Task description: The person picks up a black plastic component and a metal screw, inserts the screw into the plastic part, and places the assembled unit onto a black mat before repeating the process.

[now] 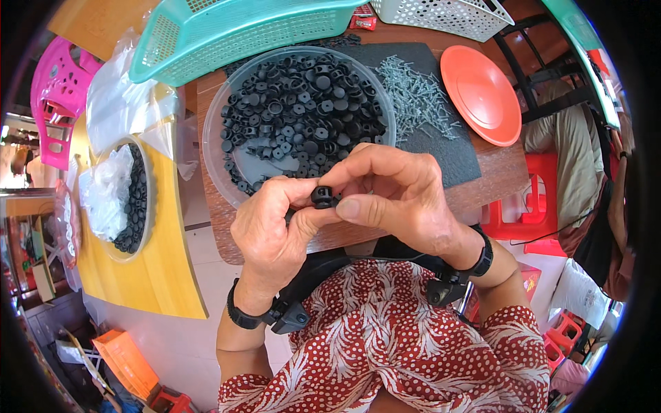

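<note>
Between my two hands, at the near edge of the brown table, is a small round black plastic part point(322, 197) with an opening in its side. My left hand point(275, 220) pinches it from the left with thumb and finger. From the other side, the bent fingers and thumb of my right hand point(396, 196) close on the same part; what else the right fingers may hold is hidden. Just beyond my hands stands a large clear round tub point(215, 148) with many similar black parts point(310, 103) in it.
Silver screws point(413, 96) lie piled on a dark mat point(458, 155), beside a red-orange plate point(482, 96). A green basket point(234, 45) and a white basket point(444, 17) stand at the back. Leftward, a yellow table point(151, 275) holds another tub point(147, 199). A person sits at right.
</note>
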A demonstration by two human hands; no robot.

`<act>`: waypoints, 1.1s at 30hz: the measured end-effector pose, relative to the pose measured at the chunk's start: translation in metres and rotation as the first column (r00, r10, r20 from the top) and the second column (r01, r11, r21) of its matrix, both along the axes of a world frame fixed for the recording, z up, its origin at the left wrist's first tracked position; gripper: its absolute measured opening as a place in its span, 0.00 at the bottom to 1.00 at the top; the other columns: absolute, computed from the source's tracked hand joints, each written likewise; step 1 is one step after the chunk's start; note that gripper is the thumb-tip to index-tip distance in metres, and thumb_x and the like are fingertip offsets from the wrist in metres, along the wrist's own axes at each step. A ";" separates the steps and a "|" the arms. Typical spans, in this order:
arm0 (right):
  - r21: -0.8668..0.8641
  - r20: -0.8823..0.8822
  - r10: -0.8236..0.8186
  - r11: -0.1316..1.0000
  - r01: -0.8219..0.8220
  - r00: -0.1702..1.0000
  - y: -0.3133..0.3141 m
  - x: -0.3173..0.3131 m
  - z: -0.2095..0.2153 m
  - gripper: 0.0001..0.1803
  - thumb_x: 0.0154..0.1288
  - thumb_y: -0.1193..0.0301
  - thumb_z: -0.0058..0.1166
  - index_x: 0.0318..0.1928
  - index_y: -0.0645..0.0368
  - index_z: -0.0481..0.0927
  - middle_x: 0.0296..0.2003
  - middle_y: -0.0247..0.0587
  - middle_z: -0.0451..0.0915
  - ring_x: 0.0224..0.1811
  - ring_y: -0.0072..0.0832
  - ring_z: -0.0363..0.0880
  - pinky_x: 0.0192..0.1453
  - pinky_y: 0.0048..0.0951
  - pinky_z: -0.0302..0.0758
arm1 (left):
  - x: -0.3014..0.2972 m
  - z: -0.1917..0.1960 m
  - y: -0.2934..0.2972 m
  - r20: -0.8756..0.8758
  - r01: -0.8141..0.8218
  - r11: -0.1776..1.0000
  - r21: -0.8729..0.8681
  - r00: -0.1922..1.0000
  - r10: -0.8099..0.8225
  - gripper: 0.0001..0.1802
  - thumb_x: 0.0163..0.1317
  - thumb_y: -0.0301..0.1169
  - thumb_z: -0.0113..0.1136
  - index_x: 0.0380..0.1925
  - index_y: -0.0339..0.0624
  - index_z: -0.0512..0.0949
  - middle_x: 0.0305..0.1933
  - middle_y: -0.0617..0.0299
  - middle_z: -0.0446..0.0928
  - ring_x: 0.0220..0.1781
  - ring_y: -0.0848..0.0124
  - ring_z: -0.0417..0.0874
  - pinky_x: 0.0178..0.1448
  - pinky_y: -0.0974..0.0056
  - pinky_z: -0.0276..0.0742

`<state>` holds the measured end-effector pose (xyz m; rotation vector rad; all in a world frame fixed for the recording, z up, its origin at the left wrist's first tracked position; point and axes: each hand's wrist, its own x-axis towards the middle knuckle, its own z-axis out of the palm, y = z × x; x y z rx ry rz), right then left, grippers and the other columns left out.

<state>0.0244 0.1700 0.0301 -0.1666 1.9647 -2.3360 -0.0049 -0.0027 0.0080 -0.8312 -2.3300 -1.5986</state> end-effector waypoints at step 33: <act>-0.071 0.167 -0.061 0.995 0.074 0.984 -0.002 0.006 -0.007 0.11 0.51 0.76 0.63 0.36 0.63 0.77 0.27 0.29 0.75 0.29 0.12 0.69 0.31 0.16 0.67 | 0.000 0.001 0.006 -0.260 -0.012 0.976 -0.217 0.965 -0.046 0.14 0.52 0.32 0.66 0.31 0.33 0.75 0.25 0.56 0.74 0.24 0.64 0.75 0.28 0.67 0.69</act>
